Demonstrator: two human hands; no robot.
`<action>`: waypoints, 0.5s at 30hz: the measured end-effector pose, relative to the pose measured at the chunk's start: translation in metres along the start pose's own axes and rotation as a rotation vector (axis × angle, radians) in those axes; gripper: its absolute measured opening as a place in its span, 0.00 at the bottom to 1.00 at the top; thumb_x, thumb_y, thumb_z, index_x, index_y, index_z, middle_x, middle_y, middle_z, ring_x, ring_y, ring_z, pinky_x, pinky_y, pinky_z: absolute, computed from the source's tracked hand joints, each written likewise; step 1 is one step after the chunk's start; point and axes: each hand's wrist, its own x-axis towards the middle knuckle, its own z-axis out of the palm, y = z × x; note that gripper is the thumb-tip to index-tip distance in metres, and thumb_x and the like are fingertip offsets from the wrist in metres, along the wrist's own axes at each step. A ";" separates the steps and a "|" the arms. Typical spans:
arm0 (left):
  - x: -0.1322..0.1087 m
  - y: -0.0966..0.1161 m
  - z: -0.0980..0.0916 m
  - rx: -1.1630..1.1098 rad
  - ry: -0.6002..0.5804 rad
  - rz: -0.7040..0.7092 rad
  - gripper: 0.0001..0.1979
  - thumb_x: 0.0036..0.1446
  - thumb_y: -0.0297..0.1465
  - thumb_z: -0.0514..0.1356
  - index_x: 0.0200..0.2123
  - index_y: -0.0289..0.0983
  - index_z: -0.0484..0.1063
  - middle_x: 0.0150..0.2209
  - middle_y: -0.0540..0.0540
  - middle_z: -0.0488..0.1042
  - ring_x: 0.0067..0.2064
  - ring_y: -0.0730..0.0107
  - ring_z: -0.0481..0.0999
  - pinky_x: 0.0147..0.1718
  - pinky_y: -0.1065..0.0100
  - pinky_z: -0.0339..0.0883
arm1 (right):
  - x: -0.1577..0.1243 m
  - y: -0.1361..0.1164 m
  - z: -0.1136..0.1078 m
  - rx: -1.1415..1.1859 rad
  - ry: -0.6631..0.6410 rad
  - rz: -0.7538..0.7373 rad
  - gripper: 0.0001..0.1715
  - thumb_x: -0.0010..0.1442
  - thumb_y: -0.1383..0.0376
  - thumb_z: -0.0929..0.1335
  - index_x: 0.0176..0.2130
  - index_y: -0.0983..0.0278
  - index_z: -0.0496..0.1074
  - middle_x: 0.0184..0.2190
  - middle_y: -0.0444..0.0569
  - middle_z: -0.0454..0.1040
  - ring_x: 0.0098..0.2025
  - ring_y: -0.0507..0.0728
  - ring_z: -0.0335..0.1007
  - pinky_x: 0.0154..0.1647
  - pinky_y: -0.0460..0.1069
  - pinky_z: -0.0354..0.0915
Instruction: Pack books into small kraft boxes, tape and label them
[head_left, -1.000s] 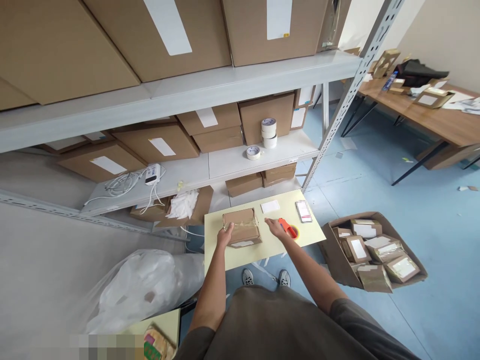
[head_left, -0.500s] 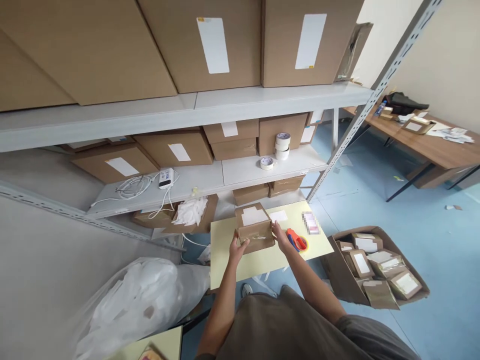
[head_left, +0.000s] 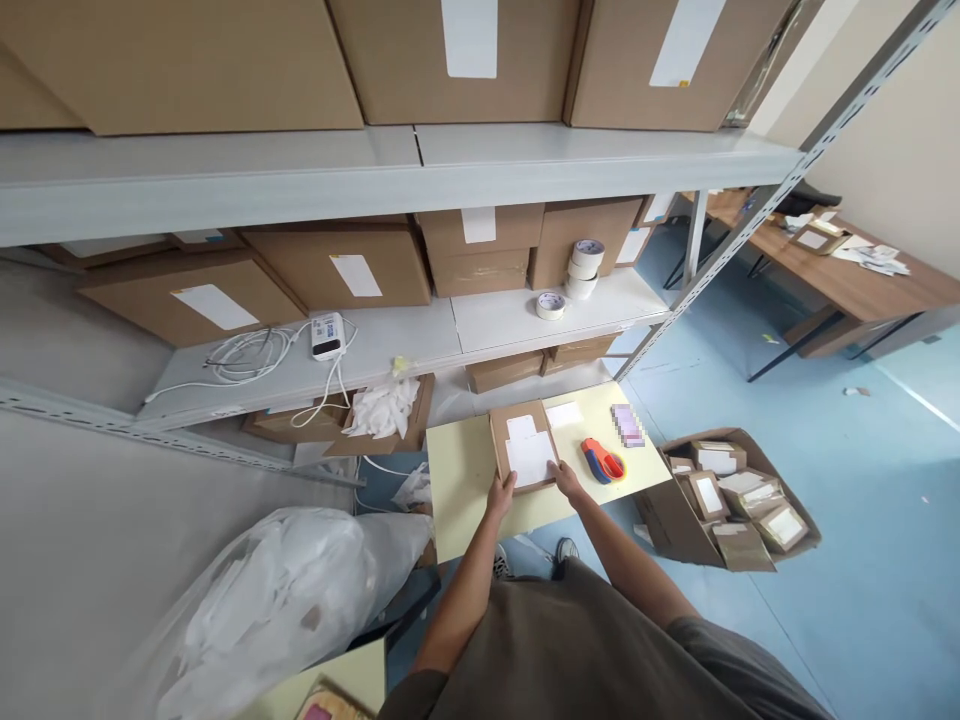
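Observation:
Between my two hands is a small brown cardboard box (head_left: pixel 498 428) with white labels on its top face. My left hand (head_left: pixel 500 494) grips its near left corner, and my right hand (head_left: pixel 564 478) grips the near right corner. The box lies over the pale yellow table (head_left: pixel 457 455); whether it rests fully on the surface I cannot tell. To the right of my right hand lies an orange and blue tape dispenser (head_left: pixel 602 461). Behind it is a pinkish, pixelated item (head_left: pixel 628 425). A white paper (head_left: pixel 563 413) lies beyond the box.
A large open carton (head_left: pixel 675 525) full of small parcels stands on the floor at right. White tape rolls (head_left: pixel 581 270) and a white power strip (head_left: pixel 328 336) sit on the shelf (head_left: pixel 405 345). At left is a bulging plastic bag (head_left: pixel 300 600). A wooden desk (head_left: pixel 892 290) stands at far right.
The box has tipped from showing its taped side to lying with its labelled face up. Both hands have stayed on it, now at its near corners. The view has shifted slightly.

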 end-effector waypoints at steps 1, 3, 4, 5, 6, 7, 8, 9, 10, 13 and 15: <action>0.004 0.006 0.000 0.020 0.008 0.004 0.31 0.66 0.49 0.61 0.63 0.34 0.71 0.61 0.34 0.77 0.63 0.56 0.77 0.61 0.62 0.69 | 0.004 -0.006 -0.001 -0.012 0.014 0.006 0.34 0.59 0.35 0.62 0.36 0.62 0.72 0.36 0.52 0.79 0.46 0.64 0.75 0.46 0.52 0.70; 0.013 0.017 0.002 0.048 0.040 0.001 0.29 0.67 0.48 0.60 0.62 0.35 0.72 0.61 0.35 0.78 0.61 0.57 0.78 0.60 0.63 0.70 | 0.014 -0.017 -0.002 -0.028 0.037 0.027 0.33 0.59 0.36 0.62 0.36 0.62 0.72 0.35 0.51 0.79 0.44 0.63 0.75 0.45 0.52 0.69; 0.018 0.023 0.003 0.062 0.061 -0.008 0.27 0.67 0.46 0.60 0.62 0.36 0.72 0.60 0.36 0.78 0.61 0.57 0.79 0.59 0.63 0.70 | 0.020 -0.022 -0.003 -0.030 0.039 0.031 0.33 0.60 0.36 0.62 0.36 0.62 0.72 0.35 0.51 0.79 0.44 0.62 0.75 0.45 0.52 0.69; 0.022 0.028 0.005 0.081 0.083 -0.021 0.26 0.68 0.45 0.60 0.62 0.36 0.72 0.60 0.36 0.79 0.60 0.57 0.79 0.59 0.64 0.70 | 0.025 -0.026 -0.003 -0.028 0.039 0.031 0.33 0.60 0.37 0.62 0.36 0.62 0.72 0.36 0.51 0.79 0.44 0.62 0.75 0.46 0.52 0.69; 0.026 0.032 0.007 0.106 0.101 -0.038 0.25 0.68 0.43 0.60 0.61 0.35 0.72 0.59 0.36 0.79 0.60 0.56 0.79 0.58 0.63 0.71 | 0.030 -0.028 -0.004 -0.024 0.038 0.029 0.33 0.61 0.37 0.62 0.37 0.63 0.73 0.37 0.52 0.79 0.44 0.62 0.75 0.47 0.52 0.69; 0.029 0.036 0.008 0.137 0.111 -0.061 0.24 0.68 0.42 0.60 0.61 0.35 0.72 0.58 0.35 0.80 0.59 0.55 0.80 0.58 0.63 0.71 | 0.034 -0.030 -0.005 -0.020 0.030 0.027 0.32 0.61 0.38 0.63 0.38 0.63 0.73 0.38 0.53 0.80 0.45 0.63 0.75 0.48 0.53 0.69; 0.031 0.038 0.009 0.172 0.114 -0.085 0.23 0.69 0.41 0.59 0.61 0.35 0.72 0.57 0.35 0.80 0.59 0.55 0.80 0.57 0.63 0.71 | 0.038 -0.031 -0.007 -0.017 0.017 0.023 0.32 0.62 0.39 0.63 0.39 0.64 0.74 0.39 0.54 0.80 0.46 0.63 0.76 0.49 0.53 0.69; 0.032 0.041 0.009 0.208 0.118 -0.104 0.24 0.69 0.41 0.59 0.62 0.35 0.71 0.58 0.35 0.80 0.59 0.54 0.79 0.57 0.62 0.71 | 0.040 -0.030 -0.010 -0.011 0.002 0.020 0.33 0.62 0.39 0.64 0.41 0.64 0.75 0.41 0.55 0.81 0.47 0.64 0.76 0.50 0.54 0.69; 0.033 0.043 0.009 0.245 0.131 -0.118 0.26 0.68 0.41 0.60 0.64 0.35 0.70 0.59 0.35 0.79 0.61 0.54 0.78 0.58 0.62 0.71 | 0.042 -0.030 -0.014 -0.004 -0.016 0.015 0.33 0.62 0.39 0.64 0.44 0.65 0.76 0.44 0.56 0.82 0.50 0.64 0.76 0.52 0.54 0.69; 0.032 0.056 0.009 0.361 0.289 -0.077 0.35 0.65 0.42 0.63 0.70 0.34 0.62 0.67 0.32 0.70 0.69 0.51 0.69 0.64 0.60 0.65 | 0.051 -0.027 -0.039 -0.001 -0.046 -0.023 0.38 0.63 0.40 0.66 0.60 0.63 0.73 0.59 0.58 0.77 0.64 0.66 0.70 0.63 0.56 0.65; 0.034 0.074 0.015 0.429 0.419 0.020 0.37 0.65 0.43 0.62 0.72 0.34 0.59 0.71 0.32 0.65 0.73 0.51 0.63 0.68 0.60 0.59 | 0.064 -0.030 -0.063 -0.040 -0.029 -0.089 0.40 0.66 0.44 0.65 0.69 0.61 0.65 0.70 0.57 0.66 0.72 0.65 0.60 0.70 0.57 0.58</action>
